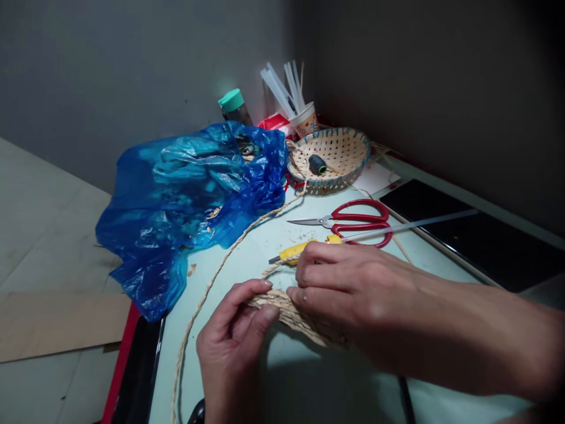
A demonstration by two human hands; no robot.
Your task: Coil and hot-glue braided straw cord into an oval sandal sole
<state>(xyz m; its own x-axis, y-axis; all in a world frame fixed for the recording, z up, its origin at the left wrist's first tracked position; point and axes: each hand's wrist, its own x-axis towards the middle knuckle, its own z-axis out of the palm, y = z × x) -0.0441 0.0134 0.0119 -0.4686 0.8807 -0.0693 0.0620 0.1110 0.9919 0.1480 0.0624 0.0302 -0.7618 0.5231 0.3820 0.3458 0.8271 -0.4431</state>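
My left hand (241, 330) pinches the near end of a coiled straw-rope piece (304, 321) between thumb and fingers. Across its top lies my right hand (339, 282), with fingers bent onto the coil and the rope at its edge. From there a twisted straw rope (229, 250) loops over the tabletop, up towards the basket and down past my left wrist. Just behind my right hand is a yellow glue gun (293, 252), partly hidden, with a translucent glue stick (424, 221) in its back end. Red-handled scissors (359, 221) lie beyond it. My right hand covers part of the coil.
A blue plastic bag (194, 182) spreads over the left back. A woven basket (348, 150) holds a dark thread spool (316, 165). Behind stand a paper cup (305, 121) of glue sticks and a green-capped bottle (233, 106). At right lies a black-screened device (468, 229).
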